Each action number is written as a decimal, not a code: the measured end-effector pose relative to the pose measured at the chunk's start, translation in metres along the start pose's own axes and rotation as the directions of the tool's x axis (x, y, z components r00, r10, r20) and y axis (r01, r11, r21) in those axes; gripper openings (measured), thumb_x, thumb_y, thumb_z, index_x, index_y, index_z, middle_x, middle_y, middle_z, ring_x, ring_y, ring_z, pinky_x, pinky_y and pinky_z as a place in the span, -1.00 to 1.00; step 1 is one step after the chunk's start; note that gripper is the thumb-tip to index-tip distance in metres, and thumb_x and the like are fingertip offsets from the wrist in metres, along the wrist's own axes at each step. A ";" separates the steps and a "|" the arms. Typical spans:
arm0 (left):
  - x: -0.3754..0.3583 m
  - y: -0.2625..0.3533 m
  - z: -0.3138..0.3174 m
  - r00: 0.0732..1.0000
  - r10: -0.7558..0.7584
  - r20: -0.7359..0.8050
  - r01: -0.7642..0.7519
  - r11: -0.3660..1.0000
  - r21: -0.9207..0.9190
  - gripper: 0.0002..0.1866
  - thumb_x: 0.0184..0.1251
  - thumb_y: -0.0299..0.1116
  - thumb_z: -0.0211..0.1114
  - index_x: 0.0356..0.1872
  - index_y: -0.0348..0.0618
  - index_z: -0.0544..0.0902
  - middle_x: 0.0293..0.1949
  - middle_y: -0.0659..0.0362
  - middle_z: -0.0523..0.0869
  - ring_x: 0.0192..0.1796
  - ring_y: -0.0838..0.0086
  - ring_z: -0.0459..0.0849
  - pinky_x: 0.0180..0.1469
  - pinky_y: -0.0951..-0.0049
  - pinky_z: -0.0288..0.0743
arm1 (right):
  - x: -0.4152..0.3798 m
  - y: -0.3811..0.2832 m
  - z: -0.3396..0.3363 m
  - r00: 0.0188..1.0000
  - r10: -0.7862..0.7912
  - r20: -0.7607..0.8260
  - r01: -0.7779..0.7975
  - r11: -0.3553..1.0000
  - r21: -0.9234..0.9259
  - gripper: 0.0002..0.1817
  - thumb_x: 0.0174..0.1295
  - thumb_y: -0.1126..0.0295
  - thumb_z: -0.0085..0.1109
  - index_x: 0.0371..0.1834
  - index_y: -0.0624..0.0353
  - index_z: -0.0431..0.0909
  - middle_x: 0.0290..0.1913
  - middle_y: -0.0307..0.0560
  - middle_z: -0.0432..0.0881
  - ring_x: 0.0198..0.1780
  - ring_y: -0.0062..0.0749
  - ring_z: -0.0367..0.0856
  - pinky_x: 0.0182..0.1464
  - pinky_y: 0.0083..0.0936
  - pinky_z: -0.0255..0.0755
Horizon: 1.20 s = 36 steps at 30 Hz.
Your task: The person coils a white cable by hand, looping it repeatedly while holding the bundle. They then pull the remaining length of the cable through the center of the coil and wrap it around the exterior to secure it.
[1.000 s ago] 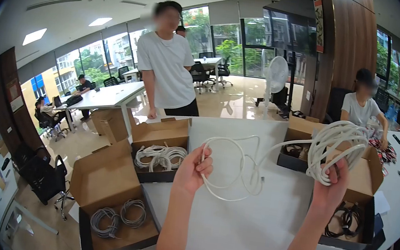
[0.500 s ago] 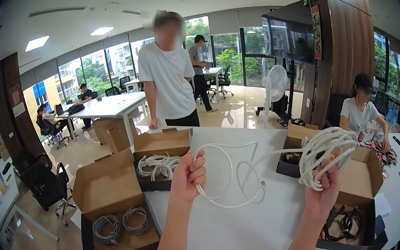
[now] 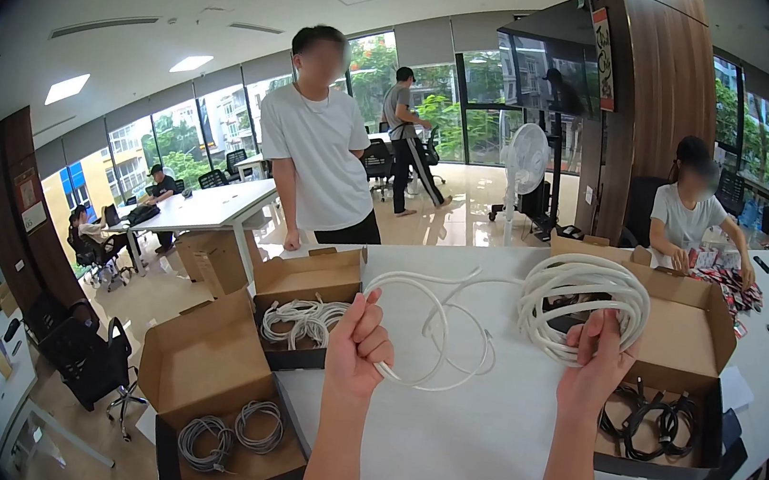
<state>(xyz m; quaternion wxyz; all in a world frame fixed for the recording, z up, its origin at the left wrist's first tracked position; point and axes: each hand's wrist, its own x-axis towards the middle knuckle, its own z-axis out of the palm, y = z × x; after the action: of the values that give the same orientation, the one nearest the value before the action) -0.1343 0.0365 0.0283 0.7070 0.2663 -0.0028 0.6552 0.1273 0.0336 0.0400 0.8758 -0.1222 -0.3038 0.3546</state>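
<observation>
A thick coil of white network cable [image 3: 544, 308] hangs in my right hand [image 3: 597, 362], its fingers wrapped round the lower right of the loops. My left hand [image 3: 359, 344] is closed on a looser stretch of that cable, with a few open loops between the hands above the white table [image 3: 475, 443]. Just left of my left hand, an open box [image 3: 308, 274] holds white cables [image 3: 305, 323]. Nearer me on the left, another open box [image 3: 209, 343] contains two grey cable coils [image 3: 206, 442]. Black cables [image 3: 655, 422] lie in the open box [image 3: 682, 320] on the right.
A person in a white T-shirt [image 3: 313, 155] stands across the table. Another person [image 3: 690, 210] sits at the far right by a pile of small red items [image 3: 720, 286]. A white fan [image 3: 527, 162] stands behind the table. An office chair [image 3: 92, 358] is at left.
My right hand has moved left and slightly down with the coil, which now shows as a wider ring. The loose loops have shifted. The person in the background has moved right.
</observation>
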 end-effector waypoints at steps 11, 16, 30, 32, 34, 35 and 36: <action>-0.007 -0.008 -0.001 0.972 0.126 0.199 -0.153 0.980 0.127 -0.64 0.58 -0.14 -0.16 0.08 -0.17 0.46 -0.66 0.41 0.01 -0.73 0.73 -0.13 -0.71 0.63 -0.20 | -0.002 0.034 -0.008 0.891 -0.220 0.398 0.410 0.765 -0.496 -0.78 0.09 0.67 -0.03 -0.23 0.34 0.59 -0.52 -0.14 0.58 -0.51 -0.56 0.52 -0.45 -0.68 0.32; -0.008 -0.009 0.001 0.954 0.137 0.266 -0.190 0.965 0.183 -0.65 0.58 -0.13 -0.17 0.04 -0.12 0.47 -0.67 0.42 0.02 -0.74 0.74 -0.12 -0.72 0.63 -0.20 | -0.009 0.036 0.003 0.738 -0.193 0.647 0.631 0.537 -0.560 -0.67 -0.09 0.74 0.02 -0.24 0.25 0.62 -0.47 0.00 0.59 -0.51 -0.24 0.56 -0.45 -0.55 0.38; -0.045 -0.103 0.036 0.676 -0.422 0.605 -0.613 0.135 0.779 -0.65 0.37 -0.20 0.20 0.08 -0.14 0.56 -0.23 0.13 0.61 -0.19 0.29 0.57 -0.18 0.31 0.44 | -0.047 0.084 0.002 0.573 0.181 0.799 0.673 0.452 -0.585 -0.52 -0.18 0.70 0.13 -0.11 0.02 0.64 -0.47 -0.05 0.57 -0.47 -0.23 0.59 -0.39 -0.41 0.47; -0.048 -0.103 0.049 0.605 -0.513 0.609 -0.702 0.018 0.712 -0.62 0.34 -0.16 0.22 0.09 -0.12 0.57 -0.11 0.08 0.60 -0.05 0.20 0.56 -0.03 0.22 0.44 | -0.040 0.091 -0.002 0.658 0.166 0.734 0.520 0.605 -0.603 -0.59 -0.11 0.71 0.10 -0.15 0.10 0.63 -0.51 -0.09 0.56 -0.48 -0.35 0.58 -0.41 -0.49 0.44; -0.047 -0.089 0.060 0.595 -0.518 0.614 -0.755 -0.098 0.648 -0.58 0.30 -0.12 0.24 0.09 -0.12 0.58 0.03 0.02 0.57 0.09 0.13 0.52 0.14 0.16 0.38 | -0.031 0.092 -0.006 0.740 0.209 0.639 0.330 0.715 -0.616 -0.68 -0.03 0.70 0.08 -0.20 0.17 0.63 -0.54 -0.15 0.55 -0.50 -0.49 0.53 -0.45 -0.56 0.38; -0.044 -0.082 0.059 0.632 -0.466 0.620 -0.752 -0.171 0.637 -0.56 0.29 -0.10 0.25 0.09 -0.11 0.58 0.09 0.02 0.54 0.15 0.12 0.48 0.19 0.15 0.34 | -0.025 0.090 -0.008 0.774 0.257 0.579 0.221 0.747 -0.627 -0.74 0.02 0.68 0.07 -0.23 0.21 0.62 -0.56 -0.19 0.54 -0.52 -0.56 0.49 -0.47 -0.60 0.35; -0.040 -0.074 0.054 0.663 -0.410 0.627 -0.742 -0.243 0.625 -0.54 0.27 -0.07 0.26 0.10 -0.11 0.58 0.15 0.01 0.50 0.20 0.11 0.45 0.23 0.15 0.30 | -0.020 0.089 -0.008 0.799 0.308 0.516 0.109 0.771 -0.627 -0.79 0.07 0.67 0.06 -0.26 0.24 0.62 -0.57 -0.23 0.53 -0.54 -0.63 0.46 -0.50 -0.64 0.31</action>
<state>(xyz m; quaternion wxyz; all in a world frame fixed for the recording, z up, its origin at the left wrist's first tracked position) -0.0526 -0.0208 0.0335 0.0280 0.9190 0.1934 0.3424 0.0722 0.0835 -0.0141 0.6222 -0.3071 -0.6544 0.3007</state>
